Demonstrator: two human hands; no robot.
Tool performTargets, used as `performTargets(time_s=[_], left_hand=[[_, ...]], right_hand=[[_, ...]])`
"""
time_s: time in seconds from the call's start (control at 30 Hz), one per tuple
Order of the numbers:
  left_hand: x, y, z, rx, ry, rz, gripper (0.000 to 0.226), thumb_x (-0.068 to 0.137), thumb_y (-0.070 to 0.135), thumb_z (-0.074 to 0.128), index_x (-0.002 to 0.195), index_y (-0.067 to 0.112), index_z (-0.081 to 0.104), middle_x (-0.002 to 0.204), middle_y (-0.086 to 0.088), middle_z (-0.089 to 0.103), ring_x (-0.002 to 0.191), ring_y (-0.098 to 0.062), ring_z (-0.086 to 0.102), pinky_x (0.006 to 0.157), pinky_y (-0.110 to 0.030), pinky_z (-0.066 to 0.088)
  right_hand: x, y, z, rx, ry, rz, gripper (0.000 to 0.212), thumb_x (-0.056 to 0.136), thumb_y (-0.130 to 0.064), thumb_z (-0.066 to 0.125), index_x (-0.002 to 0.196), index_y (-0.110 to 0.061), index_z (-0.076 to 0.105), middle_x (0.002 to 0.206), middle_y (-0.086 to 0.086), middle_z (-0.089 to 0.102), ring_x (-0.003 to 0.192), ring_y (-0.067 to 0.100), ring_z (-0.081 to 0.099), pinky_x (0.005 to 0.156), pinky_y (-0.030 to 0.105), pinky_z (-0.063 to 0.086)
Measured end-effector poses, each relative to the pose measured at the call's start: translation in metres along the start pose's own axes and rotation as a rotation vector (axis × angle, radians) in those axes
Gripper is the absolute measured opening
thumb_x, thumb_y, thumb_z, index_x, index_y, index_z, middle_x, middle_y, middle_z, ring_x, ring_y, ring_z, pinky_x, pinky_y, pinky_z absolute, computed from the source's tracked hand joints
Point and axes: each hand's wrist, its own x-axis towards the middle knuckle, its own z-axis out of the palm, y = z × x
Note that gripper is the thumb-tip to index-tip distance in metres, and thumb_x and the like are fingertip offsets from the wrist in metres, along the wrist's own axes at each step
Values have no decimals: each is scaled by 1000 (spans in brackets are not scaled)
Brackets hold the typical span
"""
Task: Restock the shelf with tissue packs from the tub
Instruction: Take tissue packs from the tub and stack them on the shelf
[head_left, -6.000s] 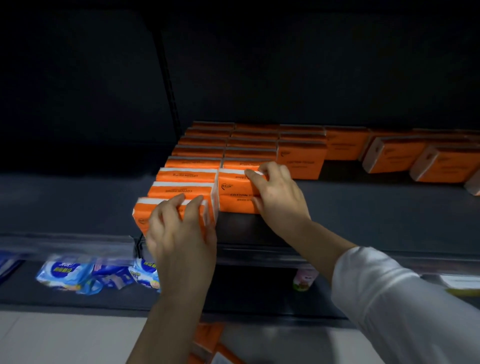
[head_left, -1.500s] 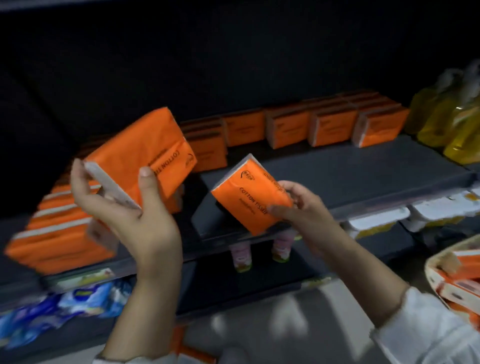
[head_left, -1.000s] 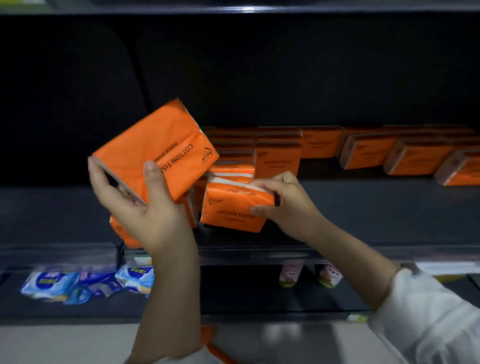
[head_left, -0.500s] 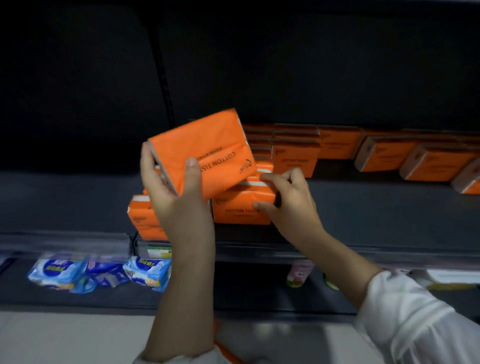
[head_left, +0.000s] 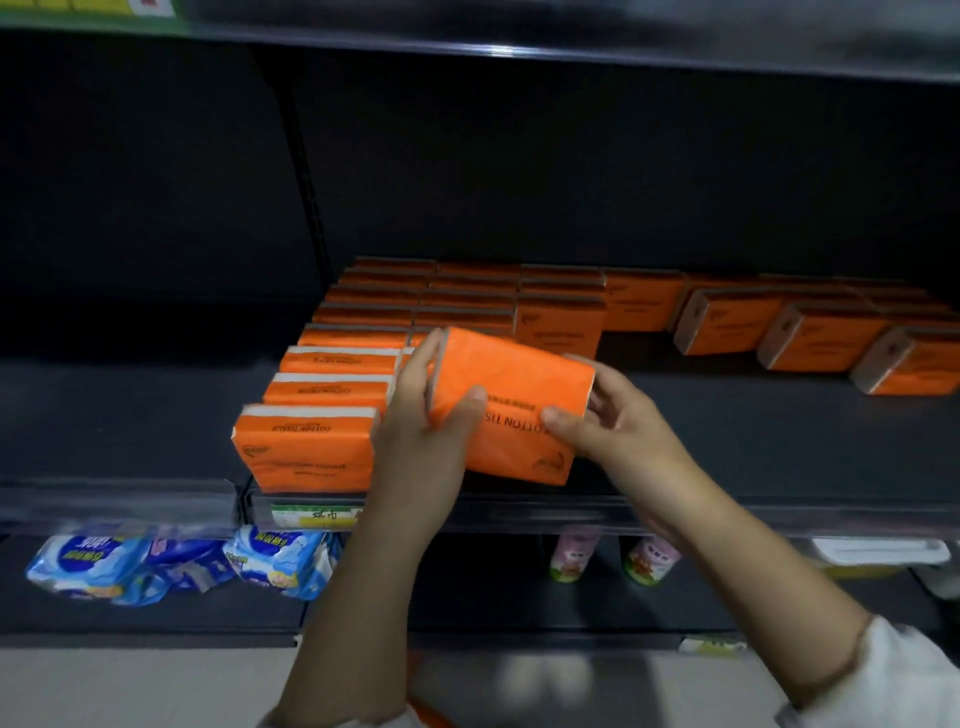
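Right hand (head_left: 618, 422) now also on pack (head_left: 514, 375)

The left hand (head_left: 421, 436) and right hand (head_left: 618, 421) are bare, forearms uncovered; a loose white sleeve (head_left: 904, 680) is bunched on the right arm, a white cuff (head_left: 343, 723) on the left

Two hands (head_left: 423, 441), one held tissue pack (head_left: 511, 389), two pink bottles (head_left: 574, 553).

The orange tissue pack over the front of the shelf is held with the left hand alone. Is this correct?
Not quite: it is held with both hands. The head view shows the left hand gripping the left end of the orange tissue pack and the right hand holding its right end, over the front of the shelf.
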Motion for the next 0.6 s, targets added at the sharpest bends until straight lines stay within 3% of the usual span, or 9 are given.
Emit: performTargets(time_s=[0.07,0.17,0.3,0.43,0.53,0.6], left_hand=[[-1,-3,-1,186,2,-25,60,82,44,57,137,45,34,138,9,46,128,-16,42,106,-44,37],[-2,-7,-5,410,27,-7,58,90,33,57,143,32,32,140,4,46,131,-21,37,107,-44,35],[-1,-10,-12,338,18,-42,61,84,29,66,137,33,35,105,21,51,119,-15,46,90,-28,42],[-6,1,-6,507,-70,131,96,70,29,80,143,43,18,136,14,42,130,-12,32,106,-36,33],[-12,8,3,567,-282,174,76,77,34,73,139,44,29,119,21,48,115,-4,45,92,-25,40],[-14,6,8,492,-320,143,55,82,33,68,130,40,43,108,17,57,100,-4,55,82,-22,46]], right_hand=[[-3,5,3,-90,38,5,51,81,-12,69,126,-22,49,116,5,60,94,11,66,74,22,57],[-1,15,11,-145,104,9,46,79,-11,72,118,-27,53,117,7,57,95,14,64,71,27,59],[1,16,16,-127,139,-21,59,77,-6,73,125,-27,47,100,-4,61,83,1,64,64,18,55],[-2,0,3,-248,57,-69,63,69,-4,79,117,-29,47,87,-10,67,73,-7,61,66,15,53],[-3,-13,-4,-422,-43,-110,67,62,-8,84,108,-40,48,86,-18,70,80,-9,60,71,9,47],[-4,-15,-5,-406,-39,-117,69,60,-14,85,112,-40,49,92,-18,70,88,-6,61,75,10,48]])
